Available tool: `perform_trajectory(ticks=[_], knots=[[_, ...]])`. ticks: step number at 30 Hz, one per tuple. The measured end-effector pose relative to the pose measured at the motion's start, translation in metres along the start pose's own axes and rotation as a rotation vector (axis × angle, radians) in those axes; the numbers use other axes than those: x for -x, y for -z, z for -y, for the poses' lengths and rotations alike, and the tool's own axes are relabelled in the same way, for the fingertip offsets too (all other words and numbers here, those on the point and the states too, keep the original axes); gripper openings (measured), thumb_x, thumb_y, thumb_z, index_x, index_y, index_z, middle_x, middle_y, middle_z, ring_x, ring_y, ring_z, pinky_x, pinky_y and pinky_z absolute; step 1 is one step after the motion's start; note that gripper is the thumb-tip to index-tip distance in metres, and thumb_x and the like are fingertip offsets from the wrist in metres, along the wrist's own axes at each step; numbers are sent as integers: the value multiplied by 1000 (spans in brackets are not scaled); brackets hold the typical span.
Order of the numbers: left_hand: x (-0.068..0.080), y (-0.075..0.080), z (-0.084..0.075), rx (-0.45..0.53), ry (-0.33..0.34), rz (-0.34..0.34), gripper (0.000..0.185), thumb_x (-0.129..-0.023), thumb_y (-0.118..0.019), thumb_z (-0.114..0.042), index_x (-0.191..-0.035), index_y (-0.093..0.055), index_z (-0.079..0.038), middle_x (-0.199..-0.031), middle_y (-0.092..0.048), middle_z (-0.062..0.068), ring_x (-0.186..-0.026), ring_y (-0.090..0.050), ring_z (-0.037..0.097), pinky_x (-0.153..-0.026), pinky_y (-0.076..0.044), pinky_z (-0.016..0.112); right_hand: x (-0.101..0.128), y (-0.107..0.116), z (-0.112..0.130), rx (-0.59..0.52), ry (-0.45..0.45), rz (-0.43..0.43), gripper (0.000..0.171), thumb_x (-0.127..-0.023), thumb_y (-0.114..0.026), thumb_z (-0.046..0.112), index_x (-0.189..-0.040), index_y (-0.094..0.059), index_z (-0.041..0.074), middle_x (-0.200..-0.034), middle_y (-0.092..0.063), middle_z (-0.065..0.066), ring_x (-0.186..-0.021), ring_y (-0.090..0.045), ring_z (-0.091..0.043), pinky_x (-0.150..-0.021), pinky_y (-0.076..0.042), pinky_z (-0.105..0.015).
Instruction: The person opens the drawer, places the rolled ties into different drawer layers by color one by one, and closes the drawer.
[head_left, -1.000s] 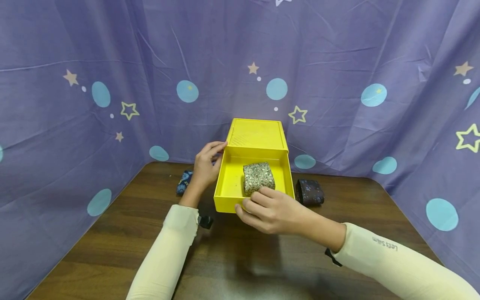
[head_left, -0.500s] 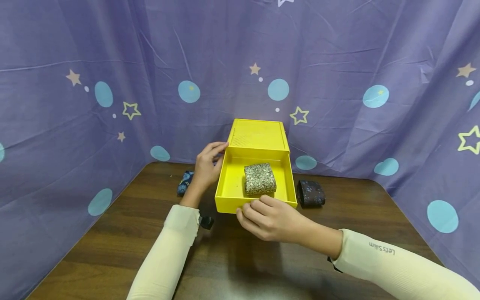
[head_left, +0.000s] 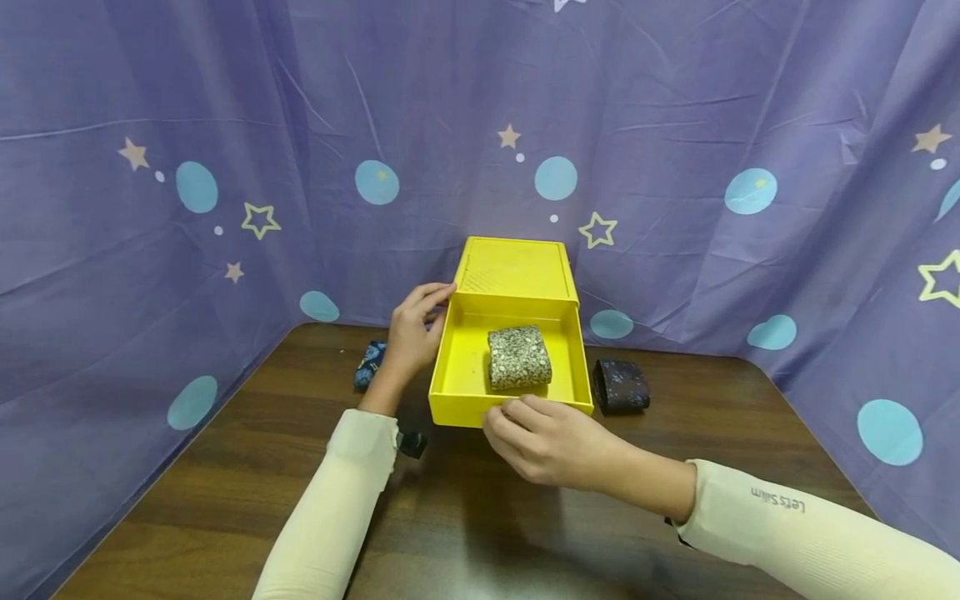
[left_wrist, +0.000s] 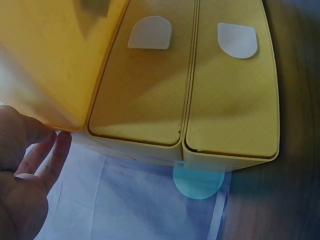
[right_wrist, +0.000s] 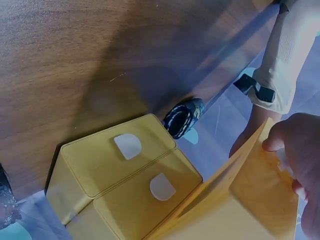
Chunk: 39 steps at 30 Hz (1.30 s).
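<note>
Drawer: the yellow drawer (head_left: 457,367) stands pulled out at table centre, with the speckled roll (head_left: 518,357) inside.
Right hand (head_left: 551,440): at 6 o'clock, fingers curled over the front rim.
Left hand (head_left: 412,329): at 9 o'clock, fingertips on the side wall.
Wrist views: only they show two closed lower drawers (left_wrist: 185,95).
Head view: only it shows the dark roll (head_left: 620,384) at 3 o'clock.

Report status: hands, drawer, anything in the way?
Left hand steadies yellow drawer unit. Right hand holds open drawer's front. Speckled roll inside. Nothing blocking.
</note>
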<state>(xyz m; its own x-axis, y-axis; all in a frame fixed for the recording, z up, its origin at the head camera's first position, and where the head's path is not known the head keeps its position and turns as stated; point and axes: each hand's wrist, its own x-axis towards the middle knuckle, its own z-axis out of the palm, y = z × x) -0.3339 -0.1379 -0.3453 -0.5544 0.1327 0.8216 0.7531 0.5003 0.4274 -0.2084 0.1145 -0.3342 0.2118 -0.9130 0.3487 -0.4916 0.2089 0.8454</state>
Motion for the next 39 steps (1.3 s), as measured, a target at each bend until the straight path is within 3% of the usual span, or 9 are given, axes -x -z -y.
perform_trajectory(ticks=[22, 39], knots=[[0, -1, 2, 5, -15, -10, 35, -98, -64, 5, -132, -68, 0, -126, -65, 18, -106, -68, 31, -84, -63, 41, -2, 0, -11, -11, 12, -25, 33, -106, -41, 3, -108, -74, 1, -102, -65, -11, -83, -58, -21, -69, -51, -26], [2, 0, 2, 3, -14, -6, 36, -98, -64, 4, -133, -68, -2, -126, -65, 16, -107, -67, 30, -85, -63, 43, -4, 7, -18, -13, 2, 28, 28, -106, -46, 7, -115, -72, 1, -108, -64, -12, -87, -59, -23, -72, -52, -29]])
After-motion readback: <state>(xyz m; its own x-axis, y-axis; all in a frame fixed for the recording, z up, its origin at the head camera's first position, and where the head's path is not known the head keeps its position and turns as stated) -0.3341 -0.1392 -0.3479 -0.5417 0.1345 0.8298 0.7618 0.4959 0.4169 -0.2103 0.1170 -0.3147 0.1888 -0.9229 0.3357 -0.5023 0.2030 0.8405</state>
